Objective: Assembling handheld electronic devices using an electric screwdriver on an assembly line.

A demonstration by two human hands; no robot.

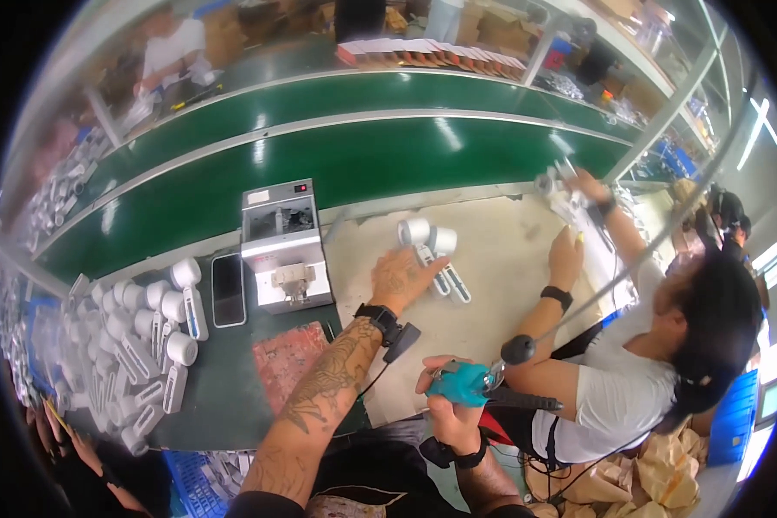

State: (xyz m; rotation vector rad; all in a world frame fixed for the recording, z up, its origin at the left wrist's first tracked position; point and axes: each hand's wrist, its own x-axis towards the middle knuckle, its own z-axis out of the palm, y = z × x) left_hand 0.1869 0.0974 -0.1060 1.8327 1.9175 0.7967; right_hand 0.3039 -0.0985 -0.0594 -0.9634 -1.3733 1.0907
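Observation:
My left hand point(400, 278) reaches over the beige board on the bench, fingers and thumb apart. It lies against a pair of white scoops with round cups and flat handles; one scoop point(443, 239) lies just beyond the thumb. Whether the fingertips touch them is partly hidden. Close to my body, my right hand point(451, 414) is closed around a teal and black electric screwdriver point(462, 384). Its black end points right, under a cord with a black ball point(518, 349).
A screw feeder point(287, 246) stands beside a dark phone point(229, 289). Many white scoops point(134, 332) are heaped at left. A reddish pad point(290, 363) lies near my left forearm. At right, a co-worker point(630, 380) handles white parts. A green conveyor point(363, 151) runs behind the bench.

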